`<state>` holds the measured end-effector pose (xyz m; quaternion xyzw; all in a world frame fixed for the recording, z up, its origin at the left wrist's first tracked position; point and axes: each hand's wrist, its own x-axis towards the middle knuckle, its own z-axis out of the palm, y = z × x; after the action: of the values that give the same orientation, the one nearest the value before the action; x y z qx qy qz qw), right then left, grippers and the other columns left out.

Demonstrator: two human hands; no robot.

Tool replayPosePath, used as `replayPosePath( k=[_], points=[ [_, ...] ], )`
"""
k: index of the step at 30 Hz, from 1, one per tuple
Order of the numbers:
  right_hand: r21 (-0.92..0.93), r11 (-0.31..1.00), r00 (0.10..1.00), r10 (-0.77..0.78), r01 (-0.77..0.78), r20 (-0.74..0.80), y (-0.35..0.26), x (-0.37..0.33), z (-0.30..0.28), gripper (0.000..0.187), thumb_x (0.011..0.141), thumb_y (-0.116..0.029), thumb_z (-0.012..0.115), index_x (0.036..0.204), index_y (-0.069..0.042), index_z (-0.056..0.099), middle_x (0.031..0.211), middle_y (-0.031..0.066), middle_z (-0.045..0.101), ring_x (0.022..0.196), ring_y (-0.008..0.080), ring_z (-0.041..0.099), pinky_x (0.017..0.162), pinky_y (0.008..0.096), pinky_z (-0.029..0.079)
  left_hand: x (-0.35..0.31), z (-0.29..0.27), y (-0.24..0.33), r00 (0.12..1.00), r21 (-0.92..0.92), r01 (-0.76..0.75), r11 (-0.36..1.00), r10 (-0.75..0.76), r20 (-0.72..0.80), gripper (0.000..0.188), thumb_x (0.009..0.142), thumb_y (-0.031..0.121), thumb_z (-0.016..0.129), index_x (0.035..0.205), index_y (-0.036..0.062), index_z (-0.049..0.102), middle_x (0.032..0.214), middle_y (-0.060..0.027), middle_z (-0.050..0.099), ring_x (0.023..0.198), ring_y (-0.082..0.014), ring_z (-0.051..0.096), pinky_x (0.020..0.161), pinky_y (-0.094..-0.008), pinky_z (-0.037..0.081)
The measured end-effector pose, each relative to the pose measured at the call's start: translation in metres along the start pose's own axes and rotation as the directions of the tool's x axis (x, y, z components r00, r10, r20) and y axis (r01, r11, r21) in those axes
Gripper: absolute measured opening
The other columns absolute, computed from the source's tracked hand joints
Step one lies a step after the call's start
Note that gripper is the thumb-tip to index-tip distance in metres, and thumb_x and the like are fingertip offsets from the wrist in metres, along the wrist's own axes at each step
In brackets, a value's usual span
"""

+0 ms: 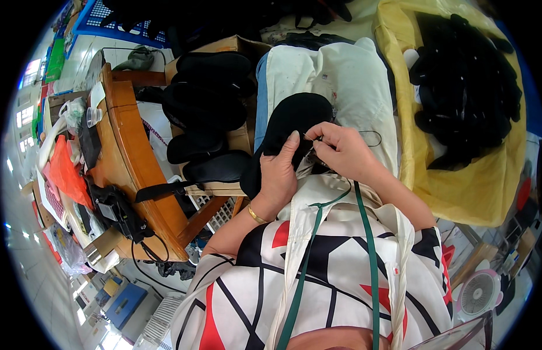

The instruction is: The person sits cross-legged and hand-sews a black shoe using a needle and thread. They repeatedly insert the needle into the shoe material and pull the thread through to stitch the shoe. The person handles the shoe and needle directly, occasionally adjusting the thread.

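My left hand grips a black shoe sole that lies tilted over my lap, thumb on its upper face and the other fingers hidden beneath. Against the sole's right edge, my right hand is closed in a pinch. Whatever thin thing is between its fingertips is too small to make out. Beside the back of that hand curves a loop of dark thread. A pale cloth covers my lap under both hands.
Several black soles are piled in a cardboard box on the left, next to a wooden table with a black device. At right, a yellow-lined container holds many black pieces. A fan stands lower right.
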<state>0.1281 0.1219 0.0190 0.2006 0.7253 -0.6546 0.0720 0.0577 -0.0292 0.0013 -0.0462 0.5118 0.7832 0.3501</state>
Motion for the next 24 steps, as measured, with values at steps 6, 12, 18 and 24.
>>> replayPosePath(
  k=[6,12,18,24],
  points=[
    [0.137,0.973,0.983,0.181,-0.184,0.039,-0.01,0.006,-0.001,0.009,0.093,-0.007,0.059,0.099,0.0,0.061,0.064,-0.0026,0.053,0.058,0.0035,0.045,0.052,0.0235,0.037,-0.003,-0.002,-0.004,0.999,0.152,-0.044,0.987,0.041,0.02,0.032,0.097,0.014,0.064,0.125,-0.0007,0.063,0.119,-0.0073,0.067,0.107,-0.0146,0.062,0.096,-0.0281,0.047],
    [0.008,0.998,0.996,-0.061,0.062,-0.068,0.009,0.002,0.006,0.009,0.094,-0.009,0.06,0.098,-0.001,0.06,0.068,-0.0009,0.057,0.061,0.0055,0.048,0.055,0.0243,0.04,0.002,-0.001,0.002,0.999,0.057,0.008,0.998,-0.01,0.031,0.033,0.097,0.01,0.061,0.128,-0.001,0.061,0.124,-0.0088,0.066,0.112,-0.017,0.062,0.099,-0.0294,0.047],
    [-0.083,0.985,0.982,-0.161,0.154,-0.095,0.016,-0.001,0.008,0.013,0.095,-0.009,0.06,0.106,-0.002,0.061,0.068,0.0026,0.057,0.06,0.0086,0.049,0.058,0.0264,0.043,0.004,-0.002,0.006,0.997,-0.035,0.058,0.998,-0.056,0.043,0.032,0.095,0.008,0.06,0.126,-0.0001,0.062,0.122,-0.0081,0.067,0.11,-0.0167,0.064,0.099,-0.0298,0.049],
    [-0.102,0.971,0.967,-0.229,0.218,-0.112,0.022,-0.002,0.009,0.016,0.094,-0.008,0.06,0.108,-0.003,0.061,0.069,0.006,0.059,0.059,0.0125,0.053,0.058,0.0284,0.044,0.003,-0.003,0.008,0.987,-0.041,0.155,0.987,-0.157,-0.045,0.022,0.093,0.014,0.066,0.112,0.0033,0.07,0.109,-0.0029,0.071,0.098,-0.0115,0.066,0.086,-0.0259,0.051]
  ],
)
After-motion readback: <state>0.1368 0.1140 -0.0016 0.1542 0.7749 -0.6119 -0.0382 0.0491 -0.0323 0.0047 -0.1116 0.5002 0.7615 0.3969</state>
